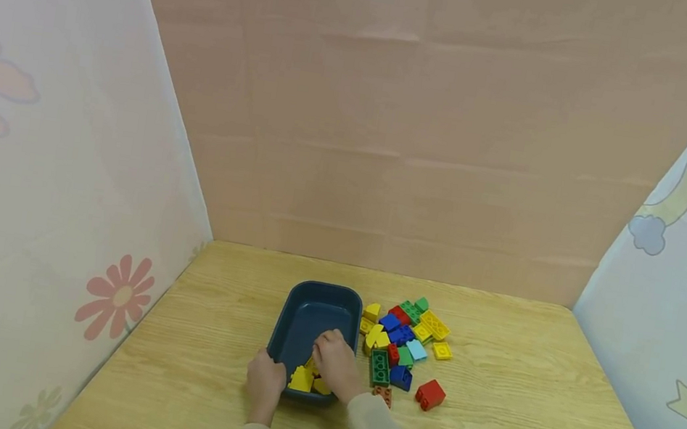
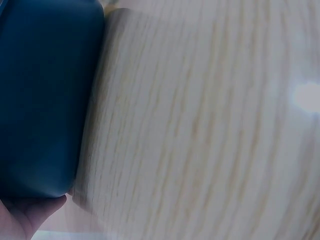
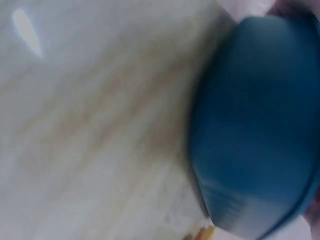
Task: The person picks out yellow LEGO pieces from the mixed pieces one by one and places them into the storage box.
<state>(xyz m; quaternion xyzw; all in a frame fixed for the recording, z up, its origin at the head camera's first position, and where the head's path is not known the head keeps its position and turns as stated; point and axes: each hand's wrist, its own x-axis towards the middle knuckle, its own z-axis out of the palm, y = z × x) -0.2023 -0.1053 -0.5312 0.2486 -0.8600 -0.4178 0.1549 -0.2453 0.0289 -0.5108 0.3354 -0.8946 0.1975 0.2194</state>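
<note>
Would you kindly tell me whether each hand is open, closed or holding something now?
Left hand: holding the blue bin by its near left corner.
Right hand: over the bin; cannot tell whether it holds anything.

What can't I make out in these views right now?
Head: what the right hand holds, if anything; its back hides the fingertips.
Head: how many yellow bricks are in the tray; the right hand partly blocks them.
Left wrist: the left hand, cut off at the lower-left corner.
Right wrist: the orange thing, blurred, cut off by the bottom edge.
</note>
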